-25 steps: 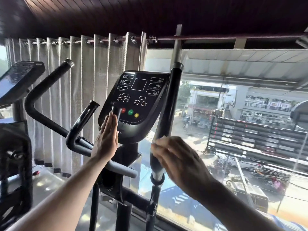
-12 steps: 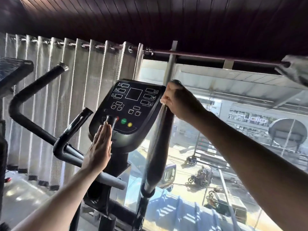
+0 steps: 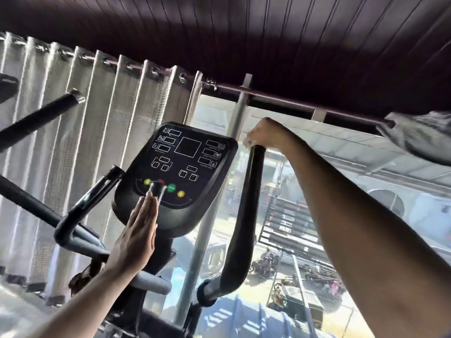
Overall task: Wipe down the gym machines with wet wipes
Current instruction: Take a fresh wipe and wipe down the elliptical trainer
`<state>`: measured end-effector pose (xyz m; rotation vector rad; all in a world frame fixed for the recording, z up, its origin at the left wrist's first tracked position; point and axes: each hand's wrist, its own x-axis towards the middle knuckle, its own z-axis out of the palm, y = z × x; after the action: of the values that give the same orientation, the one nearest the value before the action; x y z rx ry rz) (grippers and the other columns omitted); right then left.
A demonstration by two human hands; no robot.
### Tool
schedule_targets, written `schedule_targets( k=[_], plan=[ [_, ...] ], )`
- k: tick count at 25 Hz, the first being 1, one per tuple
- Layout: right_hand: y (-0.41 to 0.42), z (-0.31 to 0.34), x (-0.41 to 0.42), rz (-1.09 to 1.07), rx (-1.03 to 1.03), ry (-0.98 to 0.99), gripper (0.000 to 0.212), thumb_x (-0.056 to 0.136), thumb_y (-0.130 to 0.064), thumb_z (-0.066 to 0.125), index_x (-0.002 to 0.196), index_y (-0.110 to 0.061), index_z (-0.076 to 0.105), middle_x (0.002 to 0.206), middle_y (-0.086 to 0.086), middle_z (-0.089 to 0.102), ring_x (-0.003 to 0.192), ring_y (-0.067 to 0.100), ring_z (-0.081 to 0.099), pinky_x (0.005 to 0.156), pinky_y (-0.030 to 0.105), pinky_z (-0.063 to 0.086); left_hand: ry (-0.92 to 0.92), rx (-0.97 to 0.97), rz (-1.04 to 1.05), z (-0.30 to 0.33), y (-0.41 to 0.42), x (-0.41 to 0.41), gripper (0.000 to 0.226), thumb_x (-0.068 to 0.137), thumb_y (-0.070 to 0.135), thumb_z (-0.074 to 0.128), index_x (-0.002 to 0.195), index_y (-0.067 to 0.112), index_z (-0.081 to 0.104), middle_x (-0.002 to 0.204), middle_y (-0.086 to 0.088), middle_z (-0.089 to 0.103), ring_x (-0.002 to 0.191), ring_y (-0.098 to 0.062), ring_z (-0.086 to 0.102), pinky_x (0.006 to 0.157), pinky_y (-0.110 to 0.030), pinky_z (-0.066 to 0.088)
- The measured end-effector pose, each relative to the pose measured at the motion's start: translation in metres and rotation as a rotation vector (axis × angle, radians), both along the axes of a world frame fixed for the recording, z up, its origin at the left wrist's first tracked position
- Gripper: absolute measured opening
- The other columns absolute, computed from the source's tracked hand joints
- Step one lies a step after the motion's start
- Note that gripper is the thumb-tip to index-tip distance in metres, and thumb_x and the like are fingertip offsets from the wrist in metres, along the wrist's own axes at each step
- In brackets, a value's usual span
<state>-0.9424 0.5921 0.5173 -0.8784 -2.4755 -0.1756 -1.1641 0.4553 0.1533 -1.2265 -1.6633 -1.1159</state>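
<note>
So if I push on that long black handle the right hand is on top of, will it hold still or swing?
Probably swings: the long handle ends below in a collar-like joint, so it looks pivoted. It looks rigid, not floppy. The right hand curls over its top end; pressing there would likely tip it easily. The left hand lies flat by the console.

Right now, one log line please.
right hand: grips handlebar top | left hand: flat, beside console | wipe: unseen

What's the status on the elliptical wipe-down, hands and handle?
Right hand curled over top of right handle; wipe not visible. Left hand flat, fingers straight, beside console. Nothing blocking.
</note>
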Motion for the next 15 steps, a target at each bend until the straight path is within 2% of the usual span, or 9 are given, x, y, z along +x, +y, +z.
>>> schedule_targets(
  k=[2, 4, 5, 7, 9, 11, 13, 15],
  plan=[
    [0.003, 0.001, 0.004, -0.057, -0.040, 0.118, 0.029, 0.088, -0.022, 0.069, 0.068, -0.008, 0.054, 0.069, 0.005, 0.050, 0.066, 0.023, 0.045, 0.055, 0.030, 0.033, -0.010, -0.025, -0.045, 0.000, -0.004, -0.002, 0.068, 0.103, 0.001, 0.043, 0.163, 0.004, 0.013, 0.172, -0.012, 0.010, 0.158, -0.030, 0.018, 0.123, -0.040, 0.029],
    [0.003, -0.009, 0.018, -0.050, 0.112, 0.239, 0.032, 0.093, -0.021, 0.062, 0.067, -0.001, 0.058, 0.067, 0.010, 0.058, 0.062, 0.026, 0.050, 0.052, 0.030, 0.036, -0.011, -0.051, -0.062, 0.001, -0.006, -0.002, 0.068, 0.103, 0.005, 0.040, 0.164, 0.004, 0.010, 0.173, -0.011, 0.006, 0.159, -0.028, 0.012, 0.128, -0.028, 0.013],
    [0.001, -0.018, 0.027, -0.020, 0.231, 0.288, 0.031, 0.095, -0.021, 0.061, 0.074, 0.002, 0.065, 0.074, 0.014, 0.065, 0.067, 0.028, 0.057, 0.057, 0.030, 0.042, -0.009, -0.056, -0.069, 0.001, -0.007, -0.003, 0.068, 0.103, 0.008, 0.039, 0.164, 0.004, 0.009, 0.173, -0.012, 0.005, 0.160, -0.028, 0.010, 0.128, -0.027, 0.009],
    [-0.009, -0.045, 0.045, 0.128, 0.453, 0.330, 0.023, 0.098, -0.017, 0.062, 0.087, 0.001, 0.073, 0.088, 0.015, 0.071, 0.081, 0.028, 0.063, 0.072, 0.034, 0.051, -0.007, -0.055, -0.102, 0.000, -0.008, 0.000, 0.066, 0.103, 0.012, 0.036, 0.163, 0.001, 0.011, 0.173, -0.014, 0.005, 0.159, -0.030, 0.011, 0.129, -0.031, 0.011],
    [-0.026, -0.085, 0.052, 0.268, 0.591, 0.209, 0.012, 0.095, -0.004, 0.063, 0.090, 0.000, 0.073, 0.094, 0.014, 0.068, 0.088, 0.025, 0.059, 0.082, 0.033, 0.047, -0.006, -0.055, -0.135, 0.003, -0.008, -0.001, 0.064, 0.104, 0.012, 0.036, 0.162, 0.000, 0.013, 0.172, -0.016, 0.007, 0.159, -0.032, 0.012, 0.129, -0.039, 0.018],
    [-0.047, -0.126, 0.061, 0.301, 0.629, 0.095, 0.015, 0.089, 0.009, 0.063, 0.096, 0.000, 0.072, 0.099, 0.013, 0.067, 0.093, 0.028, 0.056, 0.084, 0.030, 0.045, -0.011, -0.069, -0.133, 0.002, -0.008, -0.001, 0.063, 0.104, 0.012, 0.035, 0.162, 0.000, 0.013, 0.172, -0.017, 0.007, 0.159, -0.032, 0.011, 0.128, -0.039, 0.019],
    [-0.075, -0.164, 0.076, 0.292, 0.637, 0.038, 0.018, 0.086, 0.010, 0.064, 0.097, -0.001, 0.072, 0.100, 0.011, 0.067, 0.093, 0.029, 0.054, 0.082, 0.034, 0.047, -0.025, -0.082, -0.135, 0.000, -0.011, 0.000, 0.063, 0.105, 0.011, 0.034, 0.163, 0.000, 0.012, 0.172, -0.016, 0.005, 0.160, -0.031, 0.008, 0.128, -0.035, 0.015],
    [-0.107, -0.205, 0.095, 0.260, 0.651, 0.000, 0.019, 0.089, 0.006, 0.065, 0.104, -0.002, 0.072, 0.105, 0.009, 0.069, 0.092, 0.029, 0.054, 0.081, 0.037, 0.049, -0.052, -0.096, -0.146, 0.001, -0.011, 0.000, 0.065, 0.105, 0.005, 0.037, 0.163, 0.001, 0.009, 0.172, -0.016, 0.003, 0.160, -0.032, 0.005, 0.129, -0.040, 0.016]
  ],
)
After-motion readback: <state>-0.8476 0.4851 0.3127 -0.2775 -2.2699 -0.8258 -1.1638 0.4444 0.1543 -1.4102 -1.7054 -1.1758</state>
